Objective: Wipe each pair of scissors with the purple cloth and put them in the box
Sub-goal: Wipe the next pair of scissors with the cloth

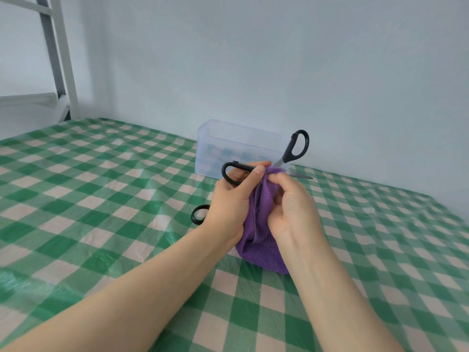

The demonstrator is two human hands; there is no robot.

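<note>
Table (101,199): green checks, box (223,153) behind
Left hand (228,199): grips scissors (288,154) handle
Right hand (294,207): pinches cloth (264,196) on blade
Handling: stiff, sharp, grab handles

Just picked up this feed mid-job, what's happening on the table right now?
The person's left hand holds an open pair of black-handled scissors by one loop, while the right hand grips the purple cloth round the blades. The clear box stands behind on the checked table. Another black handle loop lies beside the left wrist.
</note>
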